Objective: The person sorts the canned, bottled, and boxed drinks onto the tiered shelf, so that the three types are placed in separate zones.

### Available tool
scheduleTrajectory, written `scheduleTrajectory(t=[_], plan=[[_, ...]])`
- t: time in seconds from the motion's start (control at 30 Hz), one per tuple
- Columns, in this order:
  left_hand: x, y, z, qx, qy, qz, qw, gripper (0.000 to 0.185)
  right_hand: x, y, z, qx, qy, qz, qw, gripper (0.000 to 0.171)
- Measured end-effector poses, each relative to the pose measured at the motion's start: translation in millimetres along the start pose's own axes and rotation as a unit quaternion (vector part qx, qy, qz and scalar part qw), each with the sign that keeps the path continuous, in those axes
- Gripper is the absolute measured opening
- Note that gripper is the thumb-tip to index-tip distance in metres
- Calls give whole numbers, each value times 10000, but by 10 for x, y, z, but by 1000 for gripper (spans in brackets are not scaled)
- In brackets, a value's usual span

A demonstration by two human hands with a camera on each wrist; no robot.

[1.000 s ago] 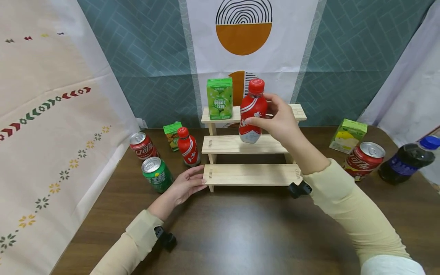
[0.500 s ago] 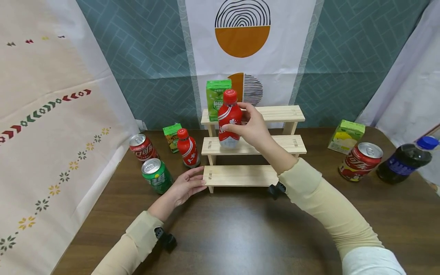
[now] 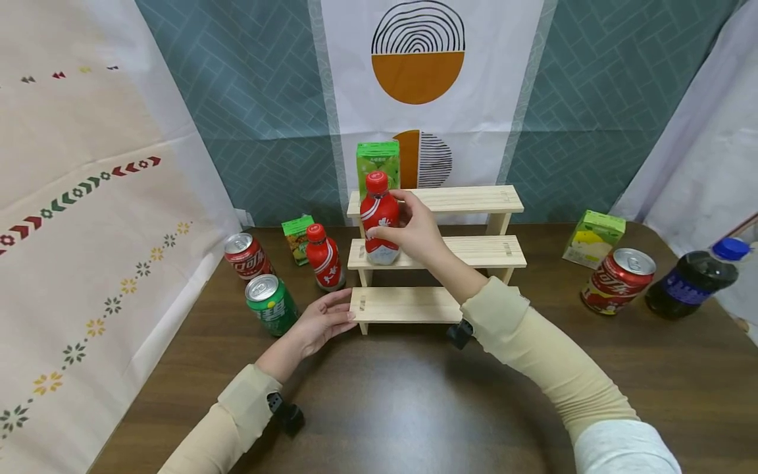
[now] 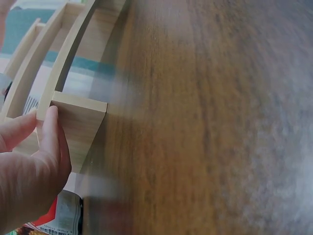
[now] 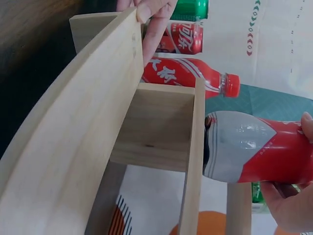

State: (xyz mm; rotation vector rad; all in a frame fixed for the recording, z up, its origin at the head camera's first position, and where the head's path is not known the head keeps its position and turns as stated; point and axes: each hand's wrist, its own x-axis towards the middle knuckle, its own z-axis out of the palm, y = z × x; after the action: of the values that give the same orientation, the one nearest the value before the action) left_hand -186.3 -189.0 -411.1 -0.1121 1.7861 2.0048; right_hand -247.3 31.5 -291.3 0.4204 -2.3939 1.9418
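L hand (image 3: 320, 324) nearest: thumb & fingers pinched on the wood shelf (image 3: 408, 304), L end of its btm tier. Just L of shelf's front, green can (image 3: 275, 309), metal top up, contents hidden. Well R of shelf, clear btl (image 3: 689, 283) w/ blue cap on, dark liquid inside up to abt. the shoulder; beside it, on the shelf side, red-yellow can (image 3: 616, 286), contents also hidden.

R hand (image 3: 417, 230) clamped, thumb & fingers round red btl (image 3: 379, 224), which is upright at L end of shelf's mid tier, red cap on; label hides the fill. Can't tell if its base touches the tier or is just above.

2nd red btl (image 3: 326, 263), also capped, stands just L of shelf. Further L of shelf, past green can, plain red can (image 3: 251, 260). Farther back: small carton (image 3: 296, 247), L of shelf, behind 2nd red btl; yellow-green carton (image 3: 592, 240), well R of shelf, behind red-yellow can. On shelf's top tier, L end, tall green carton (image 3: 378, 158), upright, partly hidden by red btl.
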Motion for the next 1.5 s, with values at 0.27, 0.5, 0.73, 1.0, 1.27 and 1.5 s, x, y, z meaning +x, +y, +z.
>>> scheduleTrajectory(t=[0.27, 0.5, 0.73, 1.0, 1.27, 1.5], plan=[[6, 39, 0, 41, 30, -1, 10000, 59, 22, 41, 18, -119, -25, -273, 9996, 71], [10, 35, -8, -68, 68, -65, 9999, 59, 7, 67, 19, -178, -19, -312, 9994, 73], [4, -2, -9, -134, 101, -123, 9998, 60, -164, 1, -135, -409, 200, -547, 9975, 72], [8, 9, -23, -138, 157, -107, 9997, 60, -426, -73, -454, -424, 527, -989, 9928, 71], [7, -1, -7, -173, 95, -127, 9997, 59, -672, -46, -841, -809, 1215, -1194, 9821, 68], [7, 4, 6, -184, 74, -122, 9997, 60, -879, 51, -1190, -1378, 1659, -1081, 9705, 72]])
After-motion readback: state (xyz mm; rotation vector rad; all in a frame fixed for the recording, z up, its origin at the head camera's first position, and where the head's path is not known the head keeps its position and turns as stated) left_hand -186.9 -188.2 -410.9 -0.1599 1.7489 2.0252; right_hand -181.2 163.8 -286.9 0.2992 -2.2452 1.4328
